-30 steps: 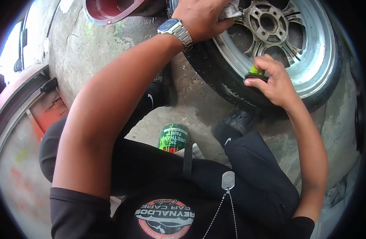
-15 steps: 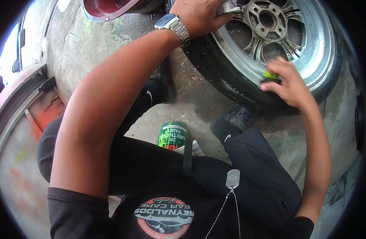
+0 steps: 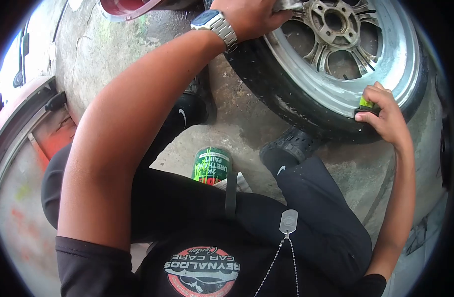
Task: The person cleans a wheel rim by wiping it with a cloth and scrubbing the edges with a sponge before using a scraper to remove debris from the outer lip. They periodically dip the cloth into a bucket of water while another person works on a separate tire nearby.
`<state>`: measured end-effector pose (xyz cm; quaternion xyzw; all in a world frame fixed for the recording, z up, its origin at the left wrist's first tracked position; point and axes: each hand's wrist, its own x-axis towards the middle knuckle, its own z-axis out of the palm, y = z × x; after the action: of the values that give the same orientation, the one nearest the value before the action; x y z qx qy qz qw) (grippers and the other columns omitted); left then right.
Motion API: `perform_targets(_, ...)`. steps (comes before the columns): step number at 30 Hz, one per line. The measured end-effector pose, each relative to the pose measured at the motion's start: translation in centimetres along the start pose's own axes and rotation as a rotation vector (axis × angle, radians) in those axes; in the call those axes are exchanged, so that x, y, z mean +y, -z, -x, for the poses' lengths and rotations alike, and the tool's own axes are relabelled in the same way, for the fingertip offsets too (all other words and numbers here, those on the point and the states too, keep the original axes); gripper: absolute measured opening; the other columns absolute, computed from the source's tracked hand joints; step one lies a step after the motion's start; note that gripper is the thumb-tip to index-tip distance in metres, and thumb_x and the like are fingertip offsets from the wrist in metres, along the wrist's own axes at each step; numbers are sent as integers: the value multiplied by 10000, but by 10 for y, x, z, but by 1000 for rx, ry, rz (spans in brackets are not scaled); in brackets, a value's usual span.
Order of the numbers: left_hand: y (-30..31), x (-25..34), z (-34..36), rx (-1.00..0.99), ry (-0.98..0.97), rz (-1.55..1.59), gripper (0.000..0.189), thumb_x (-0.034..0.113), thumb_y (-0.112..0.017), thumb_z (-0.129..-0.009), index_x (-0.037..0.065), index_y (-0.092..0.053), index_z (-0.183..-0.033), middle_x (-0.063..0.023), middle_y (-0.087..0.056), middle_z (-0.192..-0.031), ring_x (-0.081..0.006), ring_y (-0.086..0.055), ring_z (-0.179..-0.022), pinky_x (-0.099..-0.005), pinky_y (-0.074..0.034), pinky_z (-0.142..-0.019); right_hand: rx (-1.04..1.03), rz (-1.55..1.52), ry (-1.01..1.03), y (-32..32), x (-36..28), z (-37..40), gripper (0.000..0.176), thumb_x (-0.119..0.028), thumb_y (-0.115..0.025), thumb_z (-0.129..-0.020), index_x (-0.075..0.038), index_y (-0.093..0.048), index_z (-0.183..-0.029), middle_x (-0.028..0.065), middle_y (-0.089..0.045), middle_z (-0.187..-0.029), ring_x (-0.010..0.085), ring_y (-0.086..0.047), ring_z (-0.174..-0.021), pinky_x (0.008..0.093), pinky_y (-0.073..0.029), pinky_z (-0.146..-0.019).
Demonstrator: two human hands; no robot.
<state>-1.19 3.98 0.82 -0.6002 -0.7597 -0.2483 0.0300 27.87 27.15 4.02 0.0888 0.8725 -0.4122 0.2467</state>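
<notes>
A wheel with a black tire (image 3: 266, 81) and a silver rim (image 3: 331, 94) lies at the upper right. My left hand (image 3: 249, 20), with a metal watch on its wrist, is at the tire's upper left edge, fingers closed on a whitish cloth (image 3: 288, 4) beside the spokes. My right hand (image 3: 383, 111) pinches a small green and black pad (image 3: 367, 106) against the rim's lower edge. Whitish wet smears show on the rim near it. The hub and spokes (image 3: 336, 22) look brownish and dirty.
A green paint can (image 3: 212, 165) stands on the concrete floor between my legs, with folded paper or cloth (image 3: 239, 183) next to it. A red basin (image 3: 130, 7) is at the top left. A worn painted panel (image 3: 24, 163) stands at the left. My feet are below the tire.
My right hand has moved right and slightly down along the rim with the pad. My left hand stays at the tire's upper left, and the view has shifted slightly.
</notes>
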Motion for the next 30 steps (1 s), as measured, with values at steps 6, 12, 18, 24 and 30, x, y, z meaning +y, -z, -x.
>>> perform_targets(6,3,4,0,-28,13,-1,474,213,-831,-754,124,-616,-1167,-90,-587,-1102,-317,-572,-1124,-464,-411,-955,129,-31,224,-42,-30,-45,451,-265,-883,-678,-14,-538,-824,86,-512,-781,272,-483,-842,408,-406,-800)
perform_targets(12,0,3,3,-15,16,-10,469,211,-831,-750,123,-619,-1159,-91,-589,-1098,-317,-572,-1123,-466,-413,-949,-9,96,23,10,11,-3,461,-286,-880,-683,-14,-535,-822,95,-528,-797,285,-484,-846,405,-407,-806)
perform_targets(18,0,2,2,-10,9,12,485,217,-838,-743,126,-617,-1165,-92,-587,-1093,-320,-574,-1123,-470,-411,-950,103,-113,178,-41,-29,-46,426,-286,-838,-779,2,-537,-866,109,-504,-810,282,-489,-841,405,-418,-811)
perform_targets(24,0,-1,6,-6,28,4,496,224,-841,-737,128,-614,-1167,-92,-587,-1095,-318,-576,-1129,-471,-409,-953,184,175,111,23,17,22,336,-137,-810,-729,17,-546,-868,110,-533,-867,300,-512,-879,408,-415,-853)
perform_targets(30,-3,2,3,-12,8,-14,499,216,-841,-735,125,-615,-1171,-91,-595,-1108,-320,-577,-1124,-472,-412,-960,79,245,-9,23,14,21,317,-82,-789,-728,14,-550,-914,121,-535,-881,318,-529,-907,404,-404,-909)
